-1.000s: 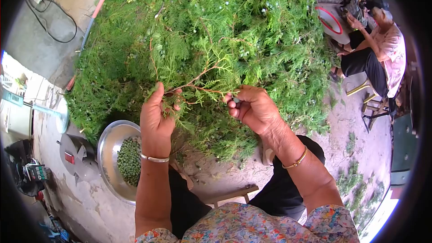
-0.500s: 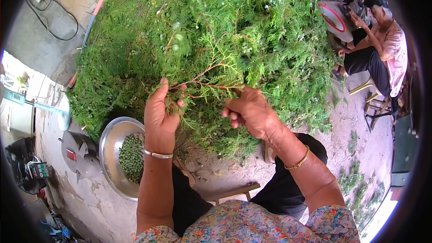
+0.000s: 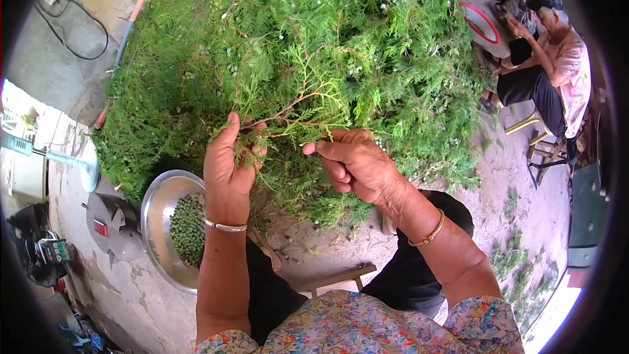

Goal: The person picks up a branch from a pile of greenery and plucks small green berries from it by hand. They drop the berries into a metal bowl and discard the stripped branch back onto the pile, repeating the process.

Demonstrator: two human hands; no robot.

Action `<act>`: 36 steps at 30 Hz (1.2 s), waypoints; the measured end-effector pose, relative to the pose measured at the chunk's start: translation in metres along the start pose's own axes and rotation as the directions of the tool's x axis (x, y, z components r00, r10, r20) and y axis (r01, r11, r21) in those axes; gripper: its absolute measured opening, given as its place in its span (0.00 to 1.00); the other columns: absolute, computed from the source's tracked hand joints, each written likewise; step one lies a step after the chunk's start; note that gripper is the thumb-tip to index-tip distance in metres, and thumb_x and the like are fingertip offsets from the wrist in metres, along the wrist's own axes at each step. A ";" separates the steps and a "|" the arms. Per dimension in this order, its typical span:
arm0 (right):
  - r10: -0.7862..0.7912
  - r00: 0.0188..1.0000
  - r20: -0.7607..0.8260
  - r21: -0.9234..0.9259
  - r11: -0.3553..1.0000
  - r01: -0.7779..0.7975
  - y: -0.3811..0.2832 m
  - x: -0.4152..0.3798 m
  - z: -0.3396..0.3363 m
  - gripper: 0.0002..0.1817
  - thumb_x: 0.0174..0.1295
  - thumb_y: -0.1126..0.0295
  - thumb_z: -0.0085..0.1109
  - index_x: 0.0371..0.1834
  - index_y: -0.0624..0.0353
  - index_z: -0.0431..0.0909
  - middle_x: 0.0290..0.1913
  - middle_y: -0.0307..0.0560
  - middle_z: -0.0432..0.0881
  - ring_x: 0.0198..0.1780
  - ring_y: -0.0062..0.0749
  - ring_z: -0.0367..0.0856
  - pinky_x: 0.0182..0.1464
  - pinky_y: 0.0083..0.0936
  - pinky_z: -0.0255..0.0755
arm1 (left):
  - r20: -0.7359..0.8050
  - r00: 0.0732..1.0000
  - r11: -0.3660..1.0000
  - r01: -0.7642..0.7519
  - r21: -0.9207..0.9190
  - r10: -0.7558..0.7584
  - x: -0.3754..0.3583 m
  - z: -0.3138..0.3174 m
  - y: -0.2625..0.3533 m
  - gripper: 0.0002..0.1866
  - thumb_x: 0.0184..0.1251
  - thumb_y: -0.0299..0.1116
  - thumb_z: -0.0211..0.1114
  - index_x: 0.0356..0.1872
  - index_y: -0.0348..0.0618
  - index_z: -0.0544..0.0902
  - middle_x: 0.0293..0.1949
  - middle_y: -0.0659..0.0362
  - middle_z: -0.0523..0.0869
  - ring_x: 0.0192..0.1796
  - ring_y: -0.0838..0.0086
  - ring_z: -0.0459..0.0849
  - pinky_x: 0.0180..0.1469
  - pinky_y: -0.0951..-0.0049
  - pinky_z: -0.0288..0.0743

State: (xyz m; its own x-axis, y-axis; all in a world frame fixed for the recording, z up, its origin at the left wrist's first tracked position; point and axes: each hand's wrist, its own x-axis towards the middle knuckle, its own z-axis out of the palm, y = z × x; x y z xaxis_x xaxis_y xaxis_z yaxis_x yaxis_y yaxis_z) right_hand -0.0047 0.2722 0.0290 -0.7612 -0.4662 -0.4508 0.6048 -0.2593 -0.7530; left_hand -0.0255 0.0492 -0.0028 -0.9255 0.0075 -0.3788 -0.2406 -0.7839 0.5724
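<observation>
My left hand (image 3: pixel 226 167) holds a thin conifer sprig (image 3: pixel 295 105) by its stem, between thumb and fingers. The sprig has flat green foliage and reddish-brown twigs that fan up and to the right. Against its lower right side, my right hand (image 3: pixel 360 160) is closed with thumb and forefinger pinched; what lies in the pinch is too small to make out. Beyond both hands spreads a big heap of cut green branches (image 3: pixel 183 59). A metal bowl (image 3: pixel 149 223) with small round green cones (image 3: pixel 188 229) stands left of my left forearm.
At the right, another person (image 3: pixel 557 72) sits on a stool by the heap, near a red-rimmed tray (image 3: pixel 481 24). Left of the bowl are a grey metal object (image 3: pixel 114 226) and a pale blue fan (image 3: pixel 85 164). A long-handled tool (image 3: pixel 131 26) lies along the heap's left edge.
My right hand has moved slightly left and down along the sprig, its thumb now further left. Blurred pale spots above the sprig are gone. My left hand keeps its hold.
</observation>
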 end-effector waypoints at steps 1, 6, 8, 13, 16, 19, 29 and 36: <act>-0.042 0.999 0.006 -0.054 0.998 0.042 0.002 0.001 0.000 0.10 0.62 0.72 0.51 0.41 0.69 0.75 0.20 0.45 0.78 0.21 0.24 0.74 0.27 0.22 0.72 | -0.007 1.000 1.000 -0.007 0.000 0.007 -0.001 0.001 -0.001 0.13 0.63 0.37 0.63 0.41 0.41 0.73 0.35 0.49 0.80 0.30 0.66 0.77 0.25 0.74 0.70; -0.458 0.889 -0.026 -0.784 0.561 0.266 0.023 0.005 0.011 0.13 0.60 0.71 0.55 0.44 0.70 0.76 0.15 0.39 0.70 0.16 0.23 0.68 0.20 0.27 0.65 | -0.015 1.000 0.999 -0.009 0.038 0.010 -0.006 0.007 -0.001 0.13 0.63 0.38 0.63 0.41 0.41 0.73 0.36 0.49 0.80 0.30 0.66 0.77 0.24 0.73 0.70; -0.536 0.839 0.089 -0.842 0.410 0.351 0.041 0.014 0.008 0.13 0.56 0.72 0.58 0.41 0.70 0.77 0.17 0.40 0.73 0.21 0.22 0.71 0.27 0.27 0.69 | -0.005 1.000 1.000 0.001 0.007 -0.001 -0.004 0.005 -0.003 0.14 0.63 0.38 0.63 0.41 0.41 0.73 0.35 0.48 0.81 0.30 0.66 0.78 0.24 0.73 0.70; -0.101 0.985 0.141 -0.717 0.676 0.172 0.036 0.011 0.025 0.08 0.54 0.71 0.59 0.31 0.66 0.79 0.23 0.44 0.81 0.27 0.20 0.76 0.32 0.23 0.71 | -0.095 0.995 1.000 0.004 0.012 -0.003 -0.007 0.016 -0.011 0.09 0.66 0.35 0.59 0.43 0.46 0.73 0.33 0.49 0.83 0.22 0.72 0.75 0.24 0.75 0.68; -0.102 0.971 0.216 -0.695 0.683 0.226 0.052 0.018 0.026 0.07 0.55 0.70 0.60 0.28 0.65 0.79 0.25 0.44 0.82 0.27 0.19 0.76 0.31 0.22 0.70 | -0.038 0.999 0.999 0.035 -0.008 -0.036 -0.008 0.013 -0.012 0.08 0.66 0.35 0.59 0.41 0.45 0.74 0.32 0.49 0.83 0.22 0.74 0.74 0.22 0.77 0.66; -0.167 0.961 0.221 -0.638 0.720 0.272 0.059 0.018 0.027 0.09 0.54 0.70 0.60 0.24 0.65 0.79 0.21 0.45 0.80 0.23 0.22 0.75 0.28 0.25 0.69 | 0.058 0.998 0.999 0.039 -0.016 -0.038 -0.007 0.010 -0.009 0.08 0.66 0.36 0.60 0.40 0.45 0.75 0.30 0.50 0.83 0.20 0.77 0.72 0.19 0.78 0.63; -0.141 0.893 0.427 -0.598 0.696 0.396 0.045 -0.003 0.017 0.09 0.59 0.73 0.54 0.37 0.64 0.82 0.24 0.43 0.83 0.22 0.15 0.74 0.23 0.17 0.65 | -0.194 0.975 0.983 -0.077 0.165 0.109 -0.016 0.021 0.005 0.13 0.60 0.41 0.66 0.39 0.47 0.75 0.23 0.53 0.81 0.18 0.82 0.68 0.14 0.84 0.54; -0.336 0.941 -0.029 -0.107 0.937 0.332 -0.024 -0.029 -0.020 0.16 0.64 0.61 0.56 0.25 0.63 0.77 0.26 0.46 0.81 0.16 0.15 0.63 0.16 0.13 0.54 | -0.184 0.969 0.932 -0.089 0.350 0.162 -0.024 0.022 0.013 0.10 0.60 0.40 0.66 0.37 0.46 0.80 0.26 0.62 0.82 0.19 0.83 0.70 0.19 0.82 0.60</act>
State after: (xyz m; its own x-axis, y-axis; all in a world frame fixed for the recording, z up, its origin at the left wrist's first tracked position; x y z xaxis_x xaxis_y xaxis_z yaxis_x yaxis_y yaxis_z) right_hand -0.0016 0.3089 0.0510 -0.9267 -0.3271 -0.1851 0.2895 -0.3072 -0.9065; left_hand -0.0132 0.0518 0.0295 -0.8823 -0.2340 -0.4084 -0.2442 -0.5141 0.8222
